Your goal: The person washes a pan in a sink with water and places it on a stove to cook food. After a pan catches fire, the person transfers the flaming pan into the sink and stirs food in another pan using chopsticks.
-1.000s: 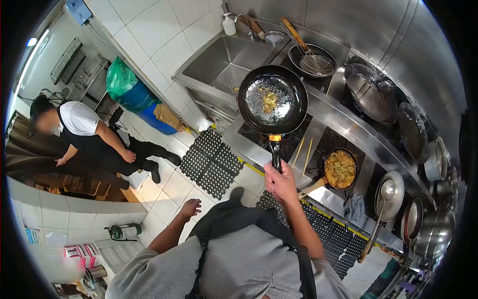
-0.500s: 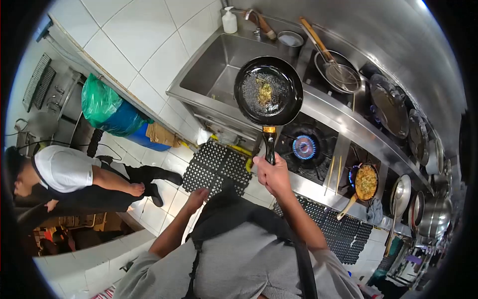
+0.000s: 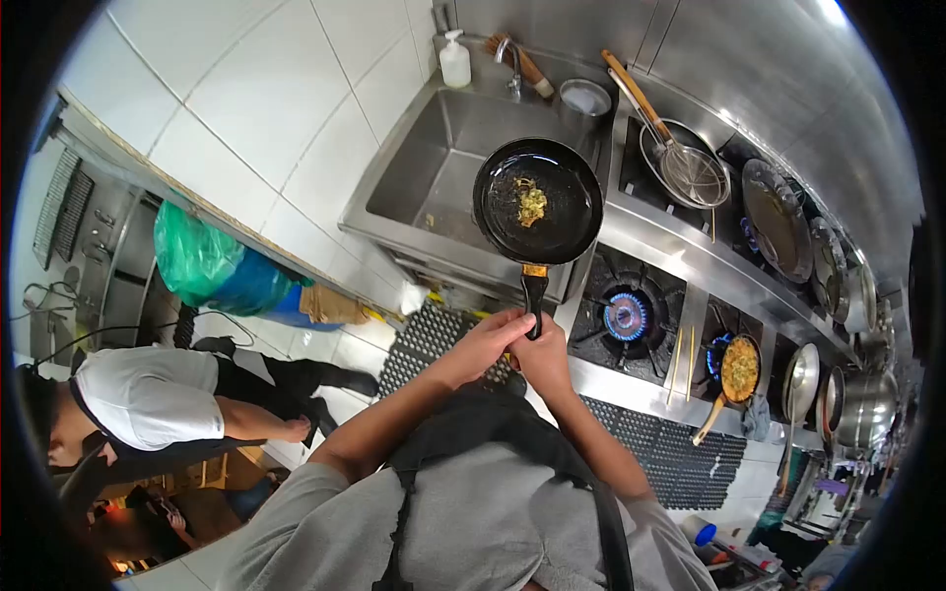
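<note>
Tiled kitchen, steel sink (image 3: 357, 209) right next to a gas stove (image 3: 641, 386). The black frying pan (image 3: 574, 222) is up by the sink's near edge, some yellowish scraps (image 3: 532, 206) sitting in it. Right hand (image 3: 542, 355) is wrapped round the handle (image 3: 533, 288); left hand (image 3: 485, 347) meets it there, can't tell if that one's gripping too. Lit burner (image 3: 625, 316) just right of the pan.

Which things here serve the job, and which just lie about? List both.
Likely in use:
- black pan, held in the right hand
- food scraps in it
- bare lit burner

Apparently just lying about:
- pump bottle
- strainer
- cloth
</note>
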Action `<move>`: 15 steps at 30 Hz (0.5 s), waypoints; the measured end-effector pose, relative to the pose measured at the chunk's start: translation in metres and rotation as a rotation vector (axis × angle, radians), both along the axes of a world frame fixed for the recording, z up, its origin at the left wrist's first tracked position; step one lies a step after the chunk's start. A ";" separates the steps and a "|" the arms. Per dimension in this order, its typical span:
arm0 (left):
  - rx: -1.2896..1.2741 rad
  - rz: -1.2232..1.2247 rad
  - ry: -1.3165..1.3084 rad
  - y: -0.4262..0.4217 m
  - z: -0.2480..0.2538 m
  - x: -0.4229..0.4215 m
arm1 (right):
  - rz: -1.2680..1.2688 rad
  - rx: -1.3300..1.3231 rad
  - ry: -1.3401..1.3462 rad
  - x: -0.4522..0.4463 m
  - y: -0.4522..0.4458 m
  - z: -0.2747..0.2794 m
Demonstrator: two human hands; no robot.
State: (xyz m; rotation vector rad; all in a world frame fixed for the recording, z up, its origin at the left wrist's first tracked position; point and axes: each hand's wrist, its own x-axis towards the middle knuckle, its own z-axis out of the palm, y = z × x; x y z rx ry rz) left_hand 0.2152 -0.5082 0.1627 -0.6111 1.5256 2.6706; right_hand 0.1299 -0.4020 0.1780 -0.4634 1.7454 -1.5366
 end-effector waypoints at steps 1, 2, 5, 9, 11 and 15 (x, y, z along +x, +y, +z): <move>-0.095 0.005 -0.006 -0.006 0.011 -0.005 | 0.004 -0.067 0.093 -0.001 -0.006 -0.004; -0.134 0.011 -0.040 -0.014 0.023 -0.009 | 0.005 -0.131 0.187 -0.003 -0.013 -0.007; -0.487 -0.069 0.076 -0.048 0.038 -0.019 | 0.062 -0.232 0.388 -0.012 -0.040 -0.007; -0.280 0.085 0.132 -0.108 0.065 -0.027 | 0.442 0.015 0.668 -0.035 -0.083 0.058; -0.208 0.135 0.078 -0.146 0.061 -0.030 | 0.774 0.256 0.808 -0.051 -0.106 0.077; 0.276 0.134 -0.039 -0.214 -0.012 -0.038 | 0.928 0.279 0.540 -0.056 -0.126 0.045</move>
